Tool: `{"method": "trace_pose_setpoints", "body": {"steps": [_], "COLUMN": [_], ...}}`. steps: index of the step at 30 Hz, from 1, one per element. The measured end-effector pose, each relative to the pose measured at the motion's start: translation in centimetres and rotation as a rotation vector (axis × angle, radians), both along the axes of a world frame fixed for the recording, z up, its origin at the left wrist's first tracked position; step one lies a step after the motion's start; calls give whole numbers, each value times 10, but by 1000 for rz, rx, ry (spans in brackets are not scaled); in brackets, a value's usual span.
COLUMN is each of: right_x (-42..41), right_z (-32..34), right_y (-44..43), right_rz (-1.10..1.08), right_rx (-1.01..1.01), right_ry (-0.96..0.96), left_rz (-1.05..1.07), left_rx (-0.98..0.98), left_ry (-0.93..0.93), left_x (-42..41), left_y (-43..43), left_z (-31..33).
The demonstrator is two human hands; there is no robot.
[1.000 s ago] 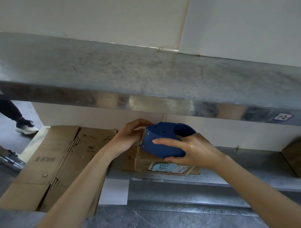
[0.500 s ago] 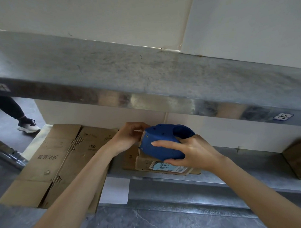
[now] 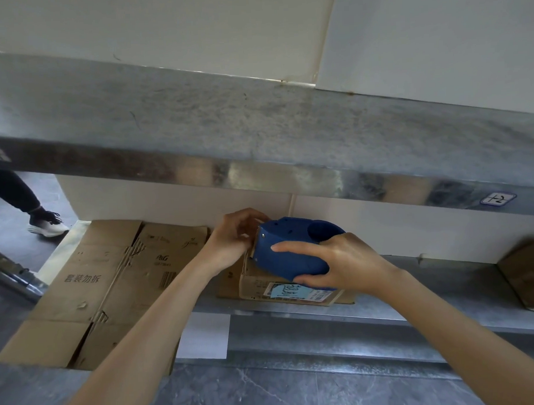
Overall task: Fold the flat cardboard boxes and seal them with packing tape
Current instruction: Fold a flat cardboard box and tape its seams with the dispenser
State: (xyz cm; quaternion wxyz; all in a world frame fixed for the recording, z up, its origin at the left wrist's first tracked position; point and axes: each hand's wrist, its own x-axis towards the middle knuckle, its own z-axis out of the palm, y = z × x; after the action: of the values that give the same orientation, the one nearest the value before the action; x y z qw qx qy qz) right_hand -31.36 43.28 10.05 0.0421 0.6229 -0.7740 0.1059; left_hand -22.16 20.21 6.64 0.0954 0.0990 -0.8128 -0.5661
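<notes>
The two hands are apart, one at each end of a rounded blue plastic tape dispenser (image 3: 288, 250). The right hand (image 3: 346, 266) grips its body, thumb along the near side and fingers curled under the bottom edge. The left hand (image 3: 236, 236) has its fingers curled at the dispenser's toothed front edge; whether they pinch tape there cannot be told. The dispenser sits on top of a small brown cardboard box (image 3: 256, 284) with a blue-and-white label (image 3: 288, 292) on its near face. This box stands on a lower grey metal shelf (image 3: 444, 281), under an upper grey metal shelf (image 3: 257, 127). Just left of it lie worn, flattened brown cardboard boxes (image 3: 111, 283). At far left another person's white shoe (image 3: 47, 225) stands on the floor.
</notes>
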Motion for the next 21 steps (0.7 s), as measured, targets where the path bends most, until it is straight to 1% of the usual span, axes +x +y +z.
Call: {"method": "trace_pose_setpoints", "body": {"steps": [6,10,13,16,18,21], "right_x": [-8,-15,-19,-30,-36,-41], "right_z": [16,24,27,31,33,32], "right_y": [10,22,30,48,57,61], "right_rz": [-101,-136,-150,-236,-302,-338], "right_rx": [64,133,158,153,155,144], "right_ry": [-175,-309,-375,-448,-483,-538], "left_rz": [105,172,227,330,318,213], "left_rx": [60,92,101,95,99,134], "left_ry": [43,7,-28,-33,-36,-63], "left_x": [3,10,13,26,31,29], "left_y": [-4,-19,-28,-48,-52,-41], "left_z": [4,2,2,2,3,1]}}
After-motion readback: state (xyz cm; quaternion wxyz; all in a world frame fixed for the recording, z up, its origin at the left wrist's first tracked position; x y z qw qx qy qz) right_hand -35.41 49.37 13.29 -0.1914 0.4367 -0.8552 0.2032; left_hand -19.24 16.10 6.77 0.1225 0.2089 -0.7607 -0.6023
